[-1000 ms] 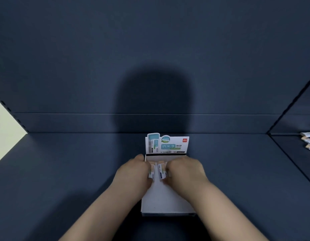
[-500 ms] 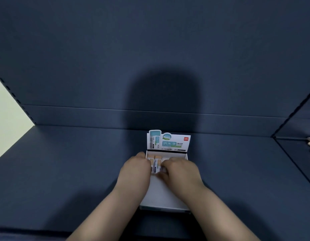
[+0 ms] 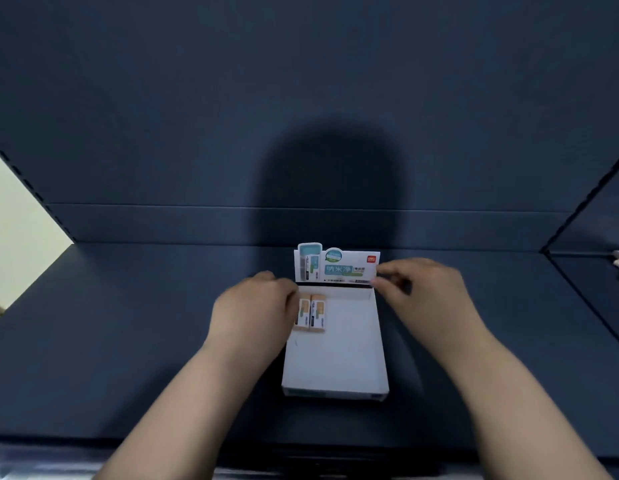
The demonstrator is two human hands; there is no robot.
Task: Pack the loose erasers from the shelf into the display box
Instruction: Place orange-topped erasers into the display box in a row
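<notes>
Right hand [image 3: 422, 292] moved to display box [image 3: 336, 368] corner | erasers [image 3: 313, 311] beside left fingers [image 3: 290, 296] | hold: cannot tell

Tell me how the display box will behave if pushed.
The display box looks like thin cardboard with just two erasers showing, so probably light and apt to slide on the shelf. Its upright header card would likely flex if pressed. Low and wide, it seems unlikely to tip.

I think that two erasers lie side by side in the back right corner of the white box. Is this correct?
Not fully. The side is wrong: in the head view the two erasers lie side by side in the back left corner of the white box, close by the left hand.
</notes>
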